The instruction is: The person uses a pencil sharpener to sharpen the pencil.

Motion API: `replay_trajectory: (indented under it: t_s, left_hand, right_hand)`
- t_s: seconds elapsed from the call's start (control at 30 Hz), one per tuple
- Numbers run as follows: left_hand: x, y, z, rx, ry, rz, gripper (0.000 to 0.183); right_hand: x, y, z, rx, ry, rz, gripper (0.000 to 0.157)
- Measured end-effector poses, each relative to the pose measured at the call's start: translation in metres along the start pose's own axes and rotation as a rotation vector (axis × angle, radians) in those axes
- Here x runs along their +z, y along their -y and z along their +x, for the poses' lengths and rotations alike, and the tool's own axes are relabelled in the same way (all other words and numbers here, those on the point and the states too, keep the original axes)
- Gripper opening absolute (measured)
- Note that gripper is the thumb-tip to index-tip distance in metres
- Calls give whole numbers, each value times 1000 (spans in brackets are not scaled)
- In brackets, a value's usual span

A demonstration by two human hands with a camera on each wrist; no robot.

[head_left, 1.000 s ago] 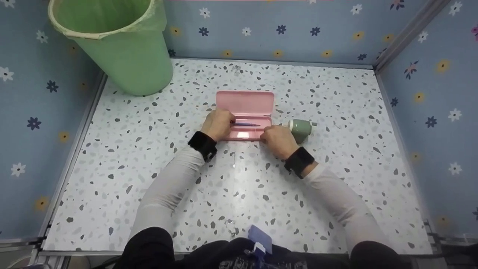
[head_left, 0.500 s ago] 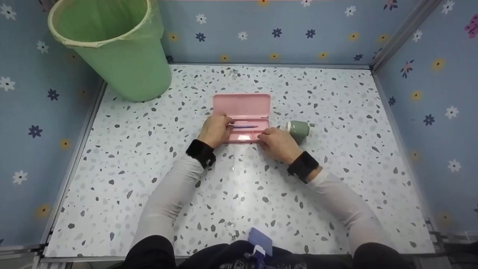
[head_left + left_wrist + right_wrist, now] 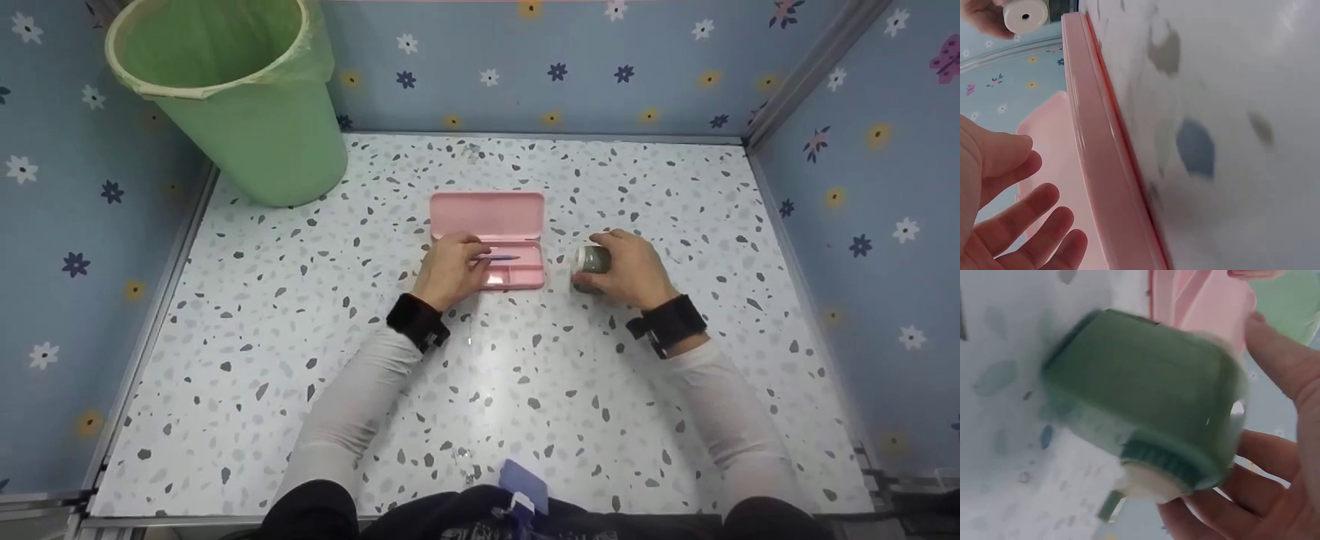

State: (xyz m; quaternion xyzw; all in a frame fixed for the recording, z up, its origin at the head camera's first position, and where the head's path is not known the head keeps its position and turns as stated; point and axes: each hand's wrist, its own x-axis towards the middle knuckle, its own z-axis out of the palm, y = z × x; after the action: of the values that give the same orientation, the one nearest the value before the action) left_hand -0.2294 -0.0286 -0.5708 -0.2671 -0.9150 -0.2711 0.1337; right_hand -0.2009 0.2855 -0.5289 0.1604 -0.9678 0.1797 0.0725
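A pink pencil case [image 3: 531, 276] lies with its lid raised on the speckled table, a slim blue-purple pencil [image 3: 504, 257] in its back compartment. Over the left part of the case is my left hand [image 3: 452, 268], its fingertips by the pencil's left end. In the left wrist view, those fingers are loosely bent and spread, with no pencil showing between them. To the right, my right hand [image 3: 631, 268] grips a green crank pencil sharpener [image 3: 1140, 382] between thumb and fingers. The sharpener's white front with its hole [image 3: 1026, 16] faces the case.
A tall green bin [image 3: 262, 135] with a liner stands at the back left. Flower-patterned blue walls [image 3: 517, 60] enclose the table [image 3: 495, 390] at the back and sides. A blue badge [image 3: 523, 484] hangs at the front edge.
My right hand has left the case's right side and moved right to take hold of the pencil sharpener. My left hand has shifted slightly right over the case.
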Motion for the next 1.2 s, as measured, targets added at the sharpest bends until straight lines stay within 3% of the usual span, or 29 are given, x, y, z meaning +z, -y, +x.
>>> replay_trajectory:
  t_s: [0.17, 0.47, 0.7, 0.8, 0.97, 1.2]
  left_hand:
    - [9, -10, 3, 1, 3, 10, 20]
    - [11, -21, 3, 3, 44, -18, 22]
    - [13, -28, 3, 1, 59, -27, 25]
    - [11, -32, 3, 0, 84, -68, 33]
    - [7, -43, 8, 25, 119, -175, 50]
    - [-9, -61, 14, 128, 70, -389, 69]
  right_hand:
    - [12, -11, -4, 97, 85, 86, 76]
    - [32, -21, 0, 109, 33, 177, 74]
    - [27, -13, 2, 112, 45, 247, 69]
    - [15, 0, 5, 60, 30, 255, 67]
    - [-10, 25, 14, -112, -42, 245, 65]
    - [-42, 68, 22, -325, -71, 207, 65]
